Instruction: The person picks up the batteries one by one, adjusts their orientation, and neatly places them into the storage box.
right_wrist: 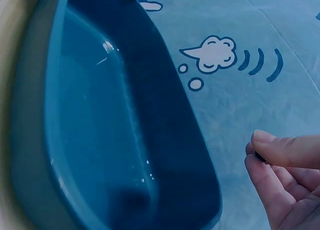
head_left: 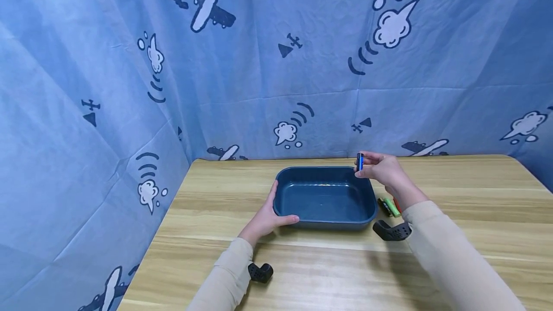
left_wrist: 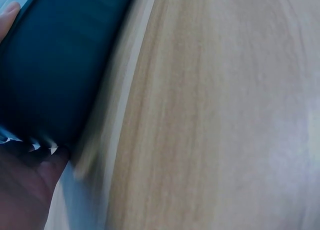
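Note:
A dark blue plastic bin (head_left: 324, 222) stands on the table, its inside bare. My left hand (head_left: 268, 217) holds the bin's front left corner, thumb at the front rim and fingers along the left side. Over the bin's back right corner, my right hand (head_left: 382, 169) pinches a blue and black battery (head_left: 360, 162) upright between thumb and fingers. In the right wrist view only a dark end of the battery (right_wrist: 260, 156) shows. Beside the bin's right wall lie a black battery (head_left: 384, 207), a green battery (head_left: 391, 207) and a red one (head_left: 397, 204), partly hidden by the right wrist.
The wooden table (head_left: 319, 272) reaches back to a blue curtain (head_left: 242, 71) printed with planes and clouds. A black wrist mount (head_left: 390, 231) sticks out below the right wrist, near the bin's front right corner. Another mount (head_left: 260, 272) is on the left wrist.

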The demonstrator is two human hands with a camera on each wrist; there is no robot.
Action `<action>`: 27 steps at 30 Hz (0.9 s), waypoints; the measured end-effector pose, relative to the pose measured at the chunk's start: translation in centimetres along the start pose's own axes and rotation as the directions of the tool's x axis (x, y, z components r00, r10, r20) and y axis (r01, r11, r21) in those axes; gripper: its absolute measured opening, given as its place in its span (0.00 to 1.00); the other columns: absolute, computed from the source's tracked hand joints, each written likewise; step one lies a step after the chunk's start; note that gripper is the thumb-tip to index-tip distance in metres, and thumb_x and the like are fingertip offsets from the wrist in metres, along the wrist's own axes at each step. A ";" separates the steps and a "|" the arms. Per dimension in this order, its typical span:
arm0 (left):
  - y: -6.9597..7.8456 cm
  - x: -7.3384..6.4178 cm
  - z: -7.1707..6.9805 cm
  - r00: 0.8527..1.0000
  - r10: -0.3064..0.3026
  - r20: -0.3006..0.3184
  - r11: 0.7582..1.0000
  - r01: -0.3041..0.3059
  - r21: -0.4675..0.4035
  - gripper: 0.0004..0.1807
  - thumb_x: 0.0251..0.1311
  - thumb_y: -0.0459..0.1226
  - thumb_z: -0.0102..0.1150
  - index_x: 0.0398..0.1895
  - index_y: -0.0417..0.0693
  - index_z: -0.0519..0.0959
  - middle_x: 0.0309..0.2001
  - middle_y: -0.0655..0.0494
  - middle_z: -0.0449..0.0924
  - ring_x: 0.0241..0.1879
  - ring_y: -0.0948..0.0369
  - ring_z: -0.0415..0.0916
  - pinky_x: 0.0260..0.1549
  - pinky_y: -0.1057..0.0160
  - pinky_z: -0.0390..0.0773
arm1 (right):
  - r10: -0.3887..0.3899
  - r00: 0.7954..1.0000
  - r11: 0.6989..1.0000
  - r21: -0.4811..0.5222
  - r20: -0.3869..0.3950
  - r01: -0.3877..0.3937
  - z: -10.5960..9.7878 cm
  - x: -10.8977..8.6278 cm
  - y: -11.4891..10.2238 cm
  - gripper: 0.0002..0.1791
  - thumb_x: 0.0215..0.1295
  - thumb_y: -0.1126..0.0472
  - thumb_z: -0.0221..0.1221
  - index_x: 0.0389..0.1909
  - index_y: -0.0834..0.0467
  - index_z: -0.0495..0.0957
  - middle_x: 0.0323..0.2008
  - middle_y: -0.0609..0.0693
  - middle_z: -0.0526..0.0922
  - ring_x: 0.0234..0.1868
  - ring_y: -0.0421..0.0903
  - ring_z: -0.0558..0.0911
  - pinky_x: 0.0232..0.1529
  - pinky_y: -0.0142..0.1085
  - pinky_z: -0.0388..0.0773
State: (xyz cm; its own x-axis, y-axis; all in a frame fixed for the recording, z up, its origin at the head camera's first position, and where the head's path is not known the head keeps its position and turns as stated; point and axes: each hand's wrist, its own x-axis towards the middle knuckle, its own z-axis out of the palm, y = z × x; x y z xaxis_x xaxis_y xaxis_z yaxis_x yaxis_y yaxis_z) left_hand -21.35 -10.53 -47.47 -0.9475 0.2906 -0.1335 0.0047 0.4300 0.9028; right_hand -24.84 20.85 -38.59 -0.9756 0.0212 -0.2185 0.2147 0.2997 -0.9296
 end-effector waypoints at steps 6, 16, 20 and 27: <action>-0.1 0.0 0.0 1.000 0.008 -0.006 1.000 -0.008 0.006 0.60 0.45 0.48 0.71 0.73 0.69 0.37 0.72 0.49 0.43 0.68 0.46 0.47 0.62 0.41 0.52 | -0.011 0.999 1.000 0.018 0.032 0.010 1.1 0.6 -0.3 0.37 0.55 0.71 0.63 0.66 0.64 0.60 0.57 0.65 0.70 0.37 0.37 0.81 0.52 0.39 0.73; -0.2 0.0 0.1 1.000 0.009 0.000 1.000 -0.009 -0.007 0.59 0.44 0.50 0.71 0.72 0.70 0.37 0.72 0.50 0.42 0.68 0.47 0.47 0.62 0.41 0.52 | -0.002 0.999 1.000 0.030 0.054 0.001 3.3 1.2 -0.5 0.38 0.53 0.70 0.65 0.66 0.62 0.62 0.56 0.64 0.70 0.44 0.47 0.80 0.54 0.42 0.72; -0.2 0.0 0.0 1.000 0.013 0.000 1.000 -0.013 -0.015 0.59 0.45 0.50 0.71 0.72 0.70 0.37 0.72 0.50 0.42 0.68 0.46 0.47 0.61 0.40 0.53 | -0.001 0.998 0.997 0.071 0.060 -0.003 3.9 1.5 -0.3 0.38 0.52 0.72 0.65 0.65 0.63 0.62 0.53 0.64 0.73 0.40 0.44 0.82 0.51 0.41 0.74; -0.3 0.0 -0.1 1.000 0.007 0.000 1.000 -0.007 -0.013 0.59 0.44 0.50 0.71 0.72 0.71 0.38 0.72 0.50 0.43 0.68 0.46 0.47 0.62 0.41 0.52 | 0.011 0.995 0.994 0.107 0.098 -0.021 4.9 2.0 -0.2 0.37 0.53 0.74 0.63 0.65 0.65 0.62 0.52 0.64 0.75 0.36 0.41 0.83 0.46 0.37 0.77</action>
State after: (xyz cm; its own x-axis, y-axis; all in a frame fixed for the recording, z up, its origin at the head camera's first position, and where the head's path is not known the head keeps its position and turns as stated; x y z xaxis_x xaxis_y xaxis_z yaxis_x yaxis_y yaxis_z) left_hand -21.34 -10.73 -47.72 -0.9475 0.2933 -0.1272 0.0071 0.4171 0.9088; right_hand -26.60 16.15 -40.33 -0.9641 -0.0693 -0.2564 0.2390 0.1953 -0.9512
